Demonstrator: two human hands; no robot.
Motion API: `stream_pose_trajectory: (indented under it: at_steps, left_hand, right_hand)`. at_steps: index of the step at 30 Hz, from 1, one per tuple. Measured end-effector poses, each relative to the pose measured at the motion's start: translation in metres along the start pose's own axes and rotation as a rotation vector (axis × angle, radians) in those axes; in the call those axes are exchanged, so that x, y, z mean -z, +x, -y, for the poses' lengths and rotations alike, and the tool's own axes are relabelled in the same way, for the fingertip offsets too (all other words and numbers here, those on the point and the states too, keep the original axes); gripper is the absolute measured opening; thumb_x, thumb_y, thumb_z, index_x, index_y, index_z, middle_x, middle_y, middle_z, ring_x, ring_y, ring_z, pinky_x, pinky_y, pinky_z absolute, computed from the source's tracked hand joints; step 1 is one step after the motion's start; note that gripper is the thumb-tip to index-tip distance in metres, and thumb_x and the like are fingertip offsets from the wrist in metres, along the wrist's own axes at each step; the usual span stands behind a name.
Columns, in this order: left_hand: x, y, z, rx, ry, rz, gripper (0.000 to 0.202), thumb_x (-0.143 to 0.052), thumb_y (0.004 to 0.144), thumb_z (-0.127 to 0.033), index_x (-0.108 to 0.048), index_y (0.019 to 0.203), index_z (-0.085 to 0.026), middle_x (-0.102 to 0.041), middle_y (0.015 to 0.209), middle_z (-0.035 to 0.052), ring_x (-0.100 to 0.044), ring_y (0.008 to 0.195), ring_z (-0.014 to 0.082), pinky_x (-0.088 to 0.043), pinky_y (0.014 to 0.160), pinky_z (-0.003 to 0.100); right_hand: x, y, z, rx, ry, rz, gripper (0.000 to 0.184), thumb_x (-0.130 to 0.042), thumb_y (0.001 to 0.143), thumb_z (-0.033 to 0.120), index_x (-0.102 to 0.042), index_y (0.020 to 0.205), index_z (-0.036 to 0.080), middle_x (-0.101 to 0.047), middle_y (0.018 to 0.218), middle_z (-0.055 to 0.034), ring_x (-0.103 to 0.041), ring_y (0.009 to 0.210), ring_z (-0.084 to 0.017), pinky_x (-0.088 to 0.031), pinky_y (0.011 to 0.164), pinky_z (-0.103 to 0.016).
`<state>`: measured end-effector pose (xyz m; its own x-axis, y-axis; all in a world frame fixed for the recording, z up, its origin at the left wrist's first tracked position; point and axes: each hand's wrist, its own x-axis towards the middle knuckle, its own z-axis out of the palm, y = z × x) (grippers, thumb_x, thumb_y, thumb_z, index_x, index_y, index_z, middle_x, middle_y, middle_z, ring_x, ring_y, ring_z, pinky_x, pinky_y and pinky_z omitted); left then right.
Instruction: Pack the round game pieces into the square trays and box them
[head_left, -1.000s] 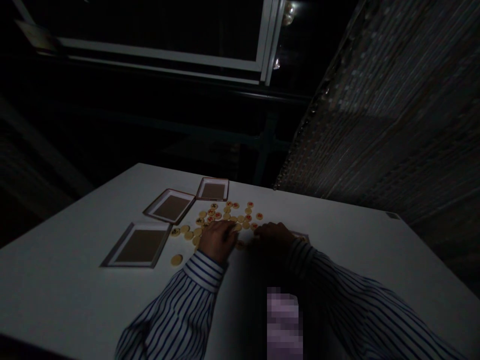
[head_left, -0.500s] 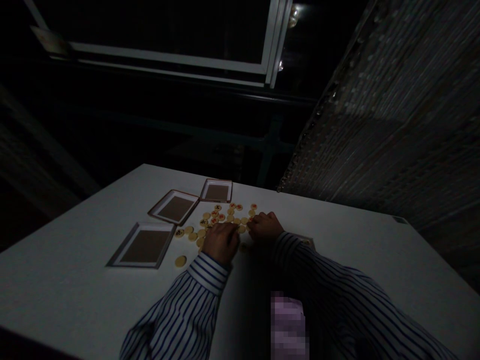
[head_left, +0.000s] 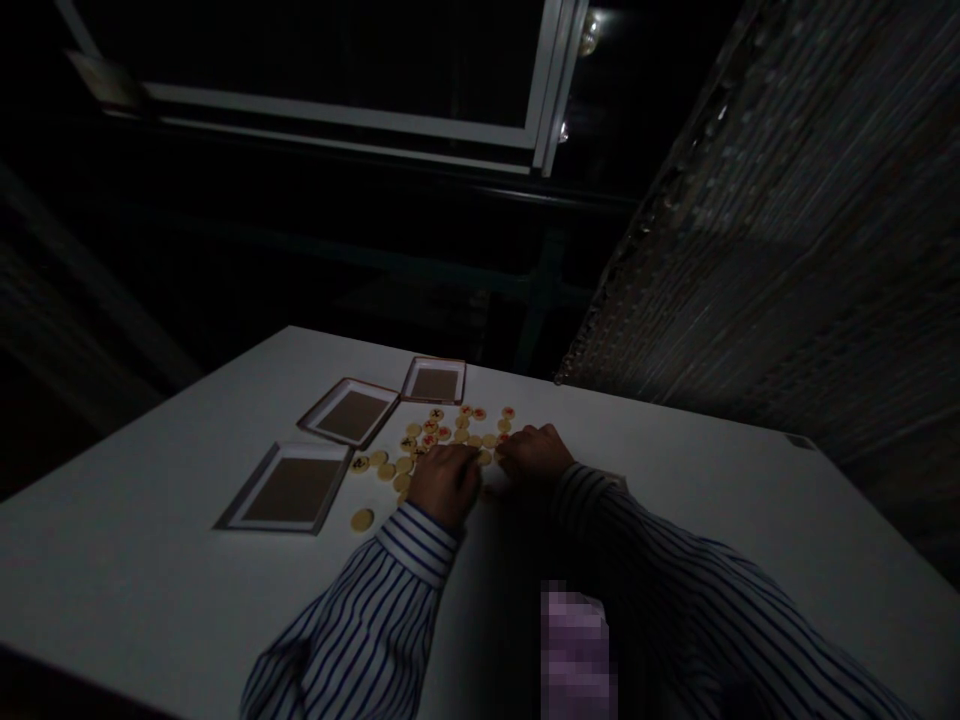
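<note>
Several round yellow game discs [head_left: 450, 432] with red or black marks lie scattered on a white table [head_left: 150, 560]. My left hand [head_left: 444, 482] rests palm down on the near side of the pile, fingers curled over some discs. My right hand [head_left: 534, 452] lies just to its right with fingers bent at the pile's edge. Whatever is under the fingers is hidden in the dim light. One disc [head_left: 362, 519] lies apart at the near left. Both arms wear striped sleeves.
Three shallow white-rimmed trays with brown bottoms lie left of the discs: a near tray [head_left: 287, 489], a middle tray [head_left: 349, 412] and a far tray [head_left: 434, 380]. A woven screen [head_left: 787, 250] stands at the right. Beyond the table a dark window frame [head_left: 540, 110] shows.
My right hand moved left and forward to the pile's right edge, beside my left hand. In the last half second both hands hardly moved.
</note>
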<state>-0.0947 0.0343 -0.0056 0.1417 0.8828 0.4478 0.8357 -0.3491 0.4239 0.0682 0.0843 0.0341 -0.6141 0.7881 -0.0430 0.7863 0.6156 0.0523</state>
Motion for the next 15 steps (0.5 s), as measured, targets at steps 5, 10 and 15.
stream_pose_trajectory:
  at_steps: [5,10,15]
  left_hand:
    - [-0.003,0.000,-0.001,0.003,-0.036,-0.030,0.026,-0.050,0.072,-0.023,-0.058,0.096,-0.018,-0.063,0.094,0.0058,-0.055,0.088,0.0197,-0.042,0.080,0.036]
    - [-0.003,0.000,-0.005,-0.015,-0.059,-0.042,0.031,-0.055,0.070,-0.030,-0.056,0.099,-0.018,-0.063,0.094,0.0061,-0.054,0.088,0.0202,-0.042,0.079,0.036]
    - [-0.001,0.000,-0.008,-0.037,-0.082,-0.065,0.032,-0.055,0.072,-0.030,-0.055,0.101,-0.018,-0.063,0.093,0.0058,-0.054,0.087,0.0194,-0.042,0.078,0.035]
  right_hand:
    - [-0.007,0.002,-0.013,-0.069,0.551,-0.040,0.031,-0.045,0.075,0.037,-0.061,0.096,0.021,-0.064,0.095,-0.0035,-0.057,0.085,-0.016,-0.040,0.075,-0.028]
    - [-0.006,0.001,-0.011,-0.068,1.053,-0.009,0.033,-0.053,0.069,0.038,-0.064,0.086,0.013,-0.066,0.086,-0.0048,-0.058,0.081,-0.017,-0.044,0.074,-0.028]
    - [-0.002,-0.001,-0.007,-0.105,1.213,0.016,0.033,-0.055,0.066,0.040,-0.064,0.082,0.012,-0.065,0.075,-0.0026,-0.058,0.072,-0.015,-0.046,0.068,-0.028]
